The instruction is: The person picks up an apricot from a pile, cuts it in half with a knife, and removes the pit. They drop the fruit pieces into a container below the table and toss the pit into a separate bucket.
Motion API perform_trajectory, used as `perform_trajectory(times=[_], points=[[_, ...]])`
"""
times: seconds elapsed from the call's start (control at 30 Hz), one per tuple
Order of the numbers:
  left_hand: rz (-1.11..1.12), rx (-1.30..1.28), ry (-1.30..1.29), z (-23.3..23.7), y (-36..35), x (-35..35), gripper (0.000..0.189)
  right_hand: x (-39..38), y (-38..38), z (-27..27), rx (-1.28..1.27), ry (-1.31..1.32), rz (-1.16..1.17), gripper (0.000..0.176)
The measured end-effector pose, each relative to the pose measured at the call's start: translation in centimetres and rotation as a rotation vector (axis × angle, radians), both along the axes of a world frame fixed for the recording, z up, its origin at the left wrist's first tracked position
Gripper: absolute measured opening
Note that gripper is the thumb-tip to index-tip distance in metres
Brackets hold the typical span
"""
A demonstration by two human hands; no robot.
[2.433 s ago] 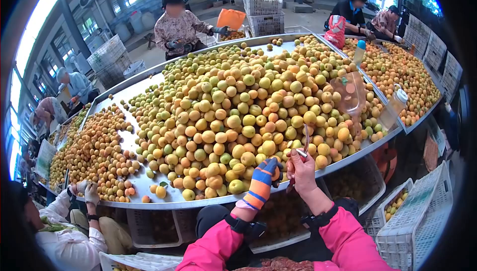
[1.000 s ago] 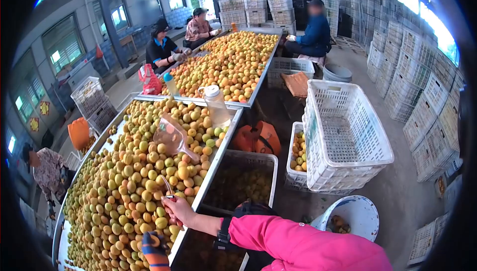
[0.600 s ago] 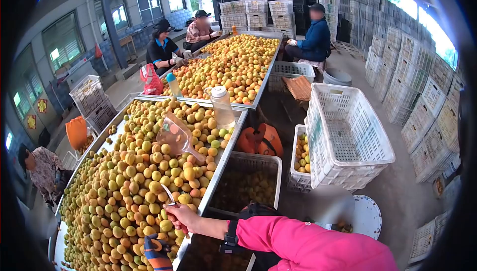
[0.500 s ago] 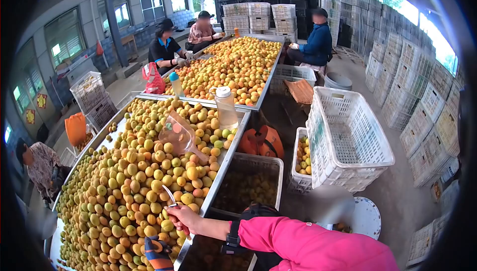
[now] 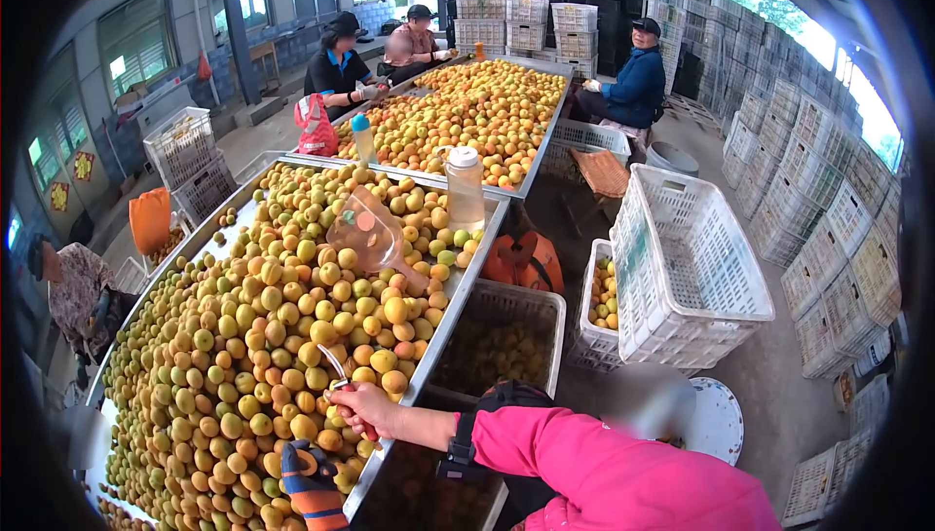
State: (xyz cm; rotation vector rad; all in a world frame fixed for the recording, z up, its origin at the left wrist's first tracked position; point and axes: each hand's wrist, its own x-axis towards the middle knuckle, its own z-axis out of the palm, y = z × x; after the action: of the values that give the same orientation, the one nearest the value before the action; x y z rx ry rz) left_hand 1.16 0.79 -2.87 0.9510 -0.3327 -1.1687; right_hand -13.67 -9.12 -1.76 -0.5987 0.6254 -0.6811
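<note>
My right hand [image 5: 368, 408], bare, is closed around the red handle of a curved-bladed knife [image 5: 336, 367], its thin blade pointing up over the fruit. My left hand [image 5: 308, 477], in a dark glove with orange stripes, lies low among the apricots [image 5: 224, 356] at the front of the near table. Its fingers look slightly bent and apart, with nothing visible in them. The apricots, green-yellow to orange, cover most of the metal-edged sorting table. On them lie a clear plastic scoop [image 5: 365, 229] and a lidded water bottle [image 5: 465, 190] standing near the right edge.
A second table of apricots [image 5: 458, 117] stands beyond, with several people seated around it. To my right are a large white crate [image 5: 687, 268], a crate of fruit [image 5: 603, 297] and a dark-filled bin [image 5: 497, 336]. Stacked crates [image 5: 838, 190] line the right side.
The camera view has shifted slightly, moving the tables right in the picture. My left hand has come up a little further into view. My right hand still holds the curved knife.
</note>
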Motion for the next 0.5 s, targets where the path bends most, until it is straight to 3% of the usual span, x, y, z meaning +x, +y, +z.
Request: perform_trajectory(times=[0.13, 0.2, 0.33, 0.43, 0.5], points=[[-0.124, 0.037, -0.035, -0.9, -0.2, 1.2, 0.024, -0.2, -0.9, -1.7, -0.013, 0.031, -0.024, 0.022], [-0.005, 0.022, -0.046, -0.4, 0.1, 0.5, 0.021, -0.4, -1.1, -1.9, -0.03, 0.045, -0.018, 0.02], [-0.029, -0.09, -0.086, 0.4, 0.8, 0.8, 0.024, -1.0, -2.3, -2.1, 0.02, 0.001, 0.128, 0.022], [-0.062, -0.063, -0.041, 0.7, 1.4, 1.8, 0.028, -0.4, -2.6, 3.9, -0.021, 0.229, 0.208, 0.014], [-0.032, -0.049, -0.051, 1.7, 2.3, 1.9, 0.029, 0.6, -3.1, 9.3, -0.314, 0.488, 0.302, 0.026]])
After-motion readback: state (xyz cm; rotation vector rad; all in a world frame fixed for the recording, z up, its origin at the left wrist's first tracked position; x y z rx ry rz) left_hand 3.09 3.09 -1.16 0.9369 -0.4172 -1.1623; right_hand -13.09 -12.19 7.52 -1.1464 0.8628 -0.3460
